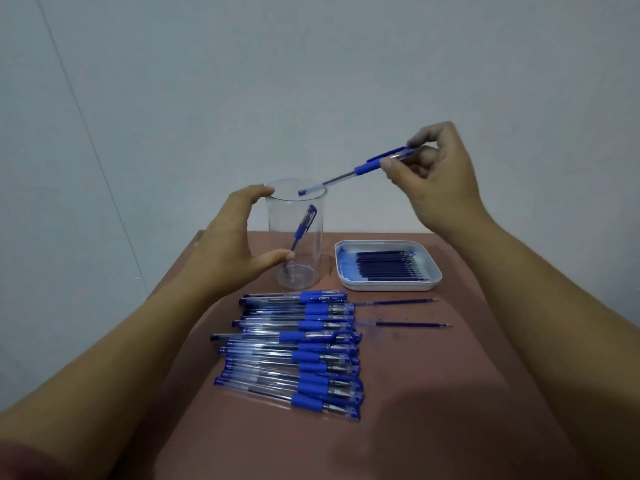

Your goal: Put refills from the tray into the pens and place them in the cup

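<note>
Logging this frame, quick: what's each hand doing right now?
Left hand: holds the clear cup by its side.
Right hand: pinches a blue pen above the cup.

Two bare arms, seen from above. Left forearm (104, 358) broad at the lower left of the frame, narrowing toward the wrist left of centre. Right forearm (554, 289) likewise broad at the lower right edge, narrowing toward the wrist in the upper right of centre. Uncovered along the whole visible length, wrists included. Left hand (228, 237) and right hand (440, 181) bare as well, with a short, rounded nail showing on the right thumb. In the bottom left corner, a blurred dark reddish patch (20, 459) against the arm, possibly a sleeve edge; too soft to tell.
</note>
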